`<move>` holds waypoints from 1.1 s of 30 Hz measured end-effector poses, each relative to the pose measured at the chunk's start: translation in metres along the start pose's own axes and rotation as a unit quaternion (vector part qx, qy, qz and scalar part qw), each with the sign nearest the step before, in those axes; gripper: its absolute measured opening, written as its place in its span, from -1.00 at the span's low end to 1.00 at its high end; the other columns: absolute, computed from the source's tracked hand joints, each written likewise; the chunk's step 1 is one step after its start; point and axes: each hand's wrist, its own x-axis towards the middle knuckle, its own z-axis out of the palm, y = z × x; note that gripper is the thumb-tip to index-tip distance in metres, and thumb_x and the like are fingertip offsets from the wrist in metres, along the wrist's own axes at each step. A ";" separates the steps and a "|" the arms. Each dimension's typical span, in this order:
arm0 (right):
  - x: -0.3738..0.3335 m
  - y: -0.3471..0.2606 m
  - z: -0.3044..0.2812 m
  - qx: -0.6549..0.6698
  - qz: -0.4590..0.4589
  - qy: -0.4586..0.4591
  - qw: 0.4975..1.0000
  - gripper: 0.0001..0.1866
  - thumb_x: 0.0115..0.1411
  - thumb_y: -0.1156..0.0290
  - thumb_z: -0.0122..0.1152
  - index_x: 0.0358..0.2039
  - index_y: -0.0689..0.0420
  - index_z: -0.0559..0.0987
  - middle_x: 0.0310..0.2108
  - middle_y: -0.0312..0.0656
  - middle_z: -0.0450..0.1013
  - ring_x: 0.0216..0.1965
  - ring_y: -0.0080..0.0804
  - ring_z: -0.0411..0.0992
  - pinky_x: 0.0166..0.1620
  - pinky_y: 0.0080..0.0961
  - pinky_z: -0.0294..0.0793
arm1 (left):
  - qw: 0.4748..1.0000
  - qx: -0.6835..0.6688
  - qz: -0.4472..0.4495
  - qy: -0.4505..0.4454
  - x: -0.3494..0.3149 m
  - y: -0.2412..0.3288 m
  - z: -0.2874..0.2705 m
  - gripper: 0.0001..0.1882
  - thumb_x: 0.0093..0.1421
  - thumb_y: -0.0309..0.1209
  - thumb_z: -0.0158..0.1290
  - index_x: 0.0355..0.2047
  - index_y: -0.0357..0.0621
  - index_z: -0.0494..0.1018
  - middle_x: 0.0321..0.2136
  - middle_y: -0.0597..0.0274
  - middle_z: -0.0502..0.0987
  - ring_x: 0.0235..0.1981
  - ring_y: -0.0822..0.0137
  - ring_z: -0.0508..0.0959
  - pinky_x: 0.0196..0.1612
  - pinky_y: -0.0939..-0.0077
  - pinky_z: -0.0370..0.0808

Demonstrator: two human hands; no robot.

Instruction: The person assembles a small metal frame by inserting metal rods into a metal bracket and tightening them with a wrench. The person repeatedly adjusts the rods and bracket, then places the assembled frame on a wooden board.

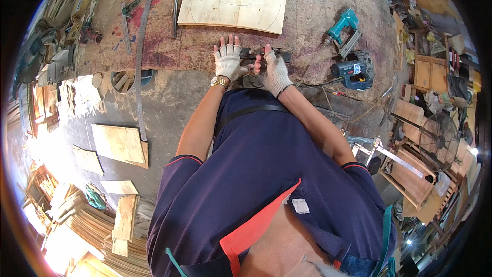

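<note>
My left hand (228, 62), in a white glove with bare fingertips, lies on the worn workbench (189, 56) with its fingers stretched out. Close beside it, my right hand (275, 72) wears a matching glove, its fingers curled in front of me. What those fingers hold is mostly hidden. A dark, flat, long object (287, 56) with brownish pieces on it lies at the bench edge, between and behind my hands; its kind is unclear. Just beyond rests a pale plywood sheet (236, 7) with two round pencil outlines drawn on it.
To the right lie a teal power nailer (342, 24) and a blue jigsaw (353, 72). A hammer (177, 7), a long metal ruler (143, 36) and a square (126, 28) lie left of the sheet. The ruler overhangs the edge. Plywood offcuts (120, 143) lie on the floor.
</note>
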 end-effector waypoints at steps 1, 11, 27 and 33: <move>-0.006 -0.002 -0.001 0.008 -0.013 -0.016 1.000 -0.66 0.44 0.05 0.16 -0.22 0.07 0.39 -0.51 -0.21 0.44 -0.62 -0.38 0.37 -0.57 -0.43 0.35 | 1.000 -0.018 0.005 0.019 0.000 -0.002 0.002 0.42 -0.11 0.33 0.28 0.55 -0.08 -0.22 0.56 0.03 -0.19 0.55 -0.21 -0.25 0.47 -0.34 -0.27; -0.031 -0.011 0.004 0.078 -0.055 -0.091 0.991 -0.62 0.42 0.02 0.18 -0.22 0.09 0.40 -0.50 -0.19 0.47 -0.64 -0.35 0.42 -0.59 -0.42 0.40 | 0.999 -0.019 0.017 0.043 -0.002 -0.001 0.004 0.38 -0.06 0.43 0.19 0.54 -0.11 -0.16 0.55 0.00 -0.15 0.55 -0.20 -0.25 0.47 -0.34 -0.30; -0.027 -0.022 0.005 0.067 -0.043 -0.162 0.984 -0.52 0.45 -0.07 0.07 0.05 0.12 0.46 -0.49 -0.27 0.36 -0.62 -0.45 0.31 -0.52 -0.42 0.34 | 0.948 -0.179 -0.102 0.241 0.042 0.009 -0.001 -0.16 0.21 -0.23 0.03 0.47 -0.15 0.06 0.47 -0.08 0.11 0.47 -0.14 0.10 0.45 -0.13 0.02; -0.034 -0.023 0.008 0.006 -0.058 -0.116 0.992 -0.46 0.44 -0.08 0.09 0.06 0.19 0.46 -0.53 -0.28 0.36 -0.64 -0.46 0.30 -0.54 -0.46 0.31 | 0.935 -0.095 -0.169 0.298 0.063 0.027 0.010 -0.18 0.39 -0.07 -0.08 0.53 -0.11 -0.08 0.52 -0.11 -0.05 0.51 -0.19 0.00 0.47 -0.20 -0.10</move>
